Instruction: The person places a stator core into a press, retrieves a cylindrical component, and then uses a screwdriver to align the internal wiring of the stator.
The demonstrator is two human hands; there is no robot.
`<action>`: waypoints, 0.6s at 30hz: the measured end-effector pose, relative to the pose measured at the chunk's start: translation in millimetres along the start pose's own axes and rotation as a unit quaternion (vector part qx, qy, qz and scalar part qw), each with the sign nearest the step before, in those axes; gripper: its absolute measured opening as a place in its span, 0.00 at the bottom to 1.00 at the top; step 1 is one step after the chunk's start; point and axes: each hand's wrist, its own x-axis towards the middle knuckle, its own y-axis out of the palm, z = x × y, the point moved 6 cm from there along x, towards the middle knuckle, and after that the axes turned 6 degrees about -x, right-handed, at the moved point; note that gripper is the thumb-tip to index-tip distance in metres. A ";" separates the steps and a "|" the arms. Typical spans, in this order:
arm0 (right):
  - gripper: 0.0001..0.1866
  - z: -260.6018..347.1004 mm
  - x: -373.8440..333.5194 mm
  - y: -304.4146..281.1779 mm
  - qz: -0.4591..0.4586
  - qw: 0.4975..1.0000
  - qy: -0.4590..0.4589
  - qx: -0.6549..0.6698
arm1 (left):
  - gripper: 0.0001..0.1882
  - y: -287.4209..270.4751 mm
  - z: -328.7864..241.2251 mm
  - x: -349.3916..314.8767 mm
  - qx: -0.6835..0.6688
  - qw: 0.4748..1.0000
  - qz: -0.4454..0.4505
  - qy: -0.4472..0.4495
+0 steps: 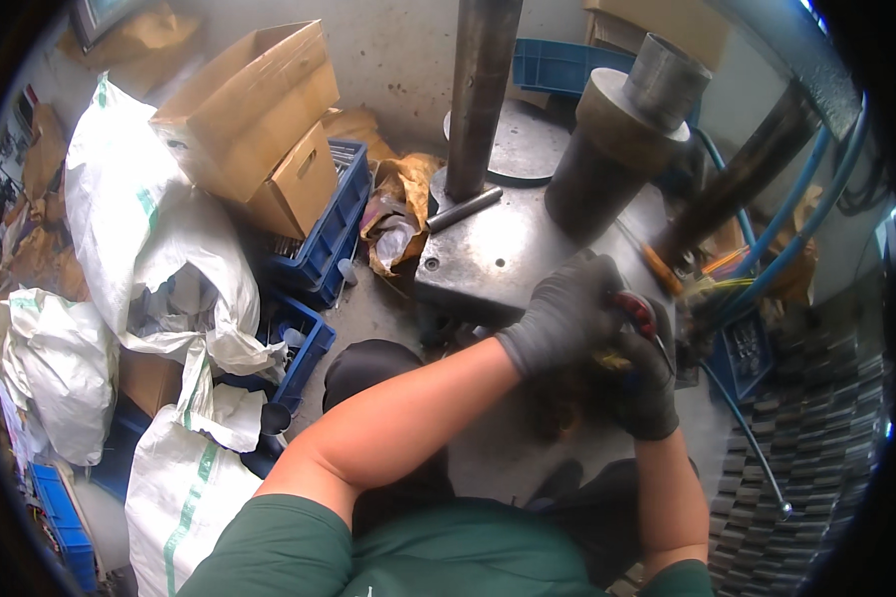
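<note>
Both my hands wear dark grey gloves and meet in front of the metal machine bed (468, 269). My left hand (567, 313) is closed, its fingers curled at the bed's near edge; what they hold, if anything, is hidden. Just below and to the right, my right hand (649, 393) is wrapped round a small red-and-dark object (635, 314), whose kind I cannot make out. The two hands are close together around it. Behind them a thick dark metal cylinder (597, 169) stands on the bed, and a short metal rod (465, 210) lies near the upright column (480, 99).
White woven sacks (119, 219) crowd the left, beside a cardboard box (254, 109) on blue crates (324, 239). Blue hoses (782, 219) run down at the right, near an orange-handled tool (661, 271). Many stacked dark metal pieces (806, 438) fill the lower right.
</note>
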 end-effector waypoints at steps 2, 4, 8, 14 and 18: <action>0.28 -5.2 0.2 -3.9 0.004 0.996 0.043 0.078 | 0.22 2.0 2.6 -0.7 -0.039 0.999 0.015 0.011; 0.28 -8.2 3.1 -13.0 0.018 0.996 0.041 0.079 | 0.25 2.6 0.0 -1.3 -0.077 0.996 0.017 0.037; 0.30 -8.2 3.5 -15.6 0.033 0.995 0.040 0.082 | 0.27 7.7 2.6 1.3 -0.107 0.992 0.063 0.000; 0.29 -5.6 4.9 -16.0 0.032 0.997 0.039 0.053 | 0.26 14.1 10.6 3.6 -0.222 0.969 0.092 -0.059; 0.30 -0.8 1.7 -13.3 0.030 0.997 0.040 0.057 | 0.20 5.9 -4.8 3.5 -0.148 0.987 0.069 -0.010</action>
